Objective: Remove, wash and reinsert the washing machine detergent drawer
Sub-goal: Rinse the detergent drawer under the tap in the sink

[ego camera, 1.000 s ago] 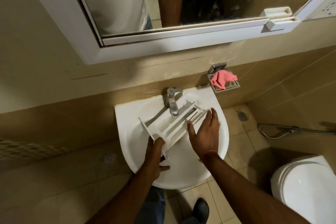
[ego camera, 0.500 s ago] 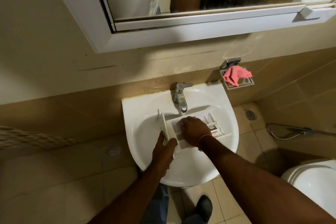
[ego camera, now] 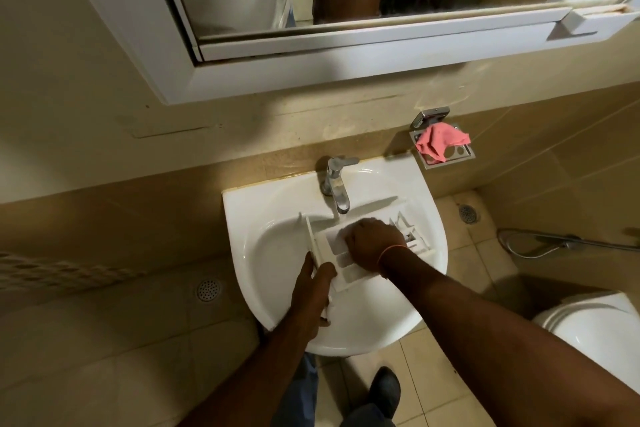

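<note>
Gripping drawer (ego camera: 341,262) (left hand (ego camera: 311,291)), over sink (ego camera: 277,253)

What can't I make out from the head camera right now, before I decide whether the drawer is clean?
- Middle compartments of the detergent drawer: covered by the right hand.
- Right fingertips: curled under; a cloth or sponge cannot be told.
- Water from the tap: no stream discernible; too small.
- Drawer's front corner: behind the left hand.
- Residue: too small.
</note>
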